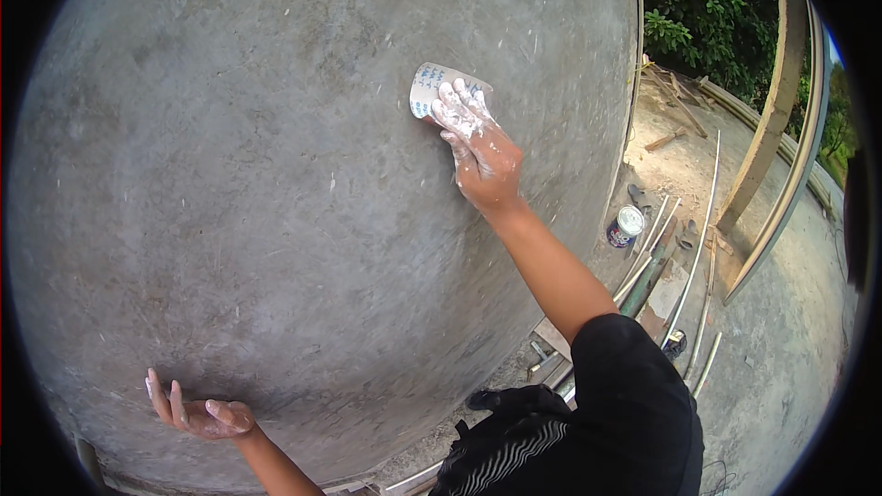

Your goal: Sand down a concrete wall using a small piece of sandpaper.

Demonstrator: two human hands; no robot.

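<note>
A grey cement wall fills most of the view. My right hand, dusted with white powder, presses a pale sheet of sandpaper flat against the wall at upper centre. The sheet's back carries blue print and part of it is hidden under my fingers. My left hand rests low on the wall at the lower left, fingers spread, holding nothing.
On the ground to the right lie a small tin can, several long white pipes, wood offcuts and scraps. A concrete post leans at the right edge. Green trees stand behind.
</note>
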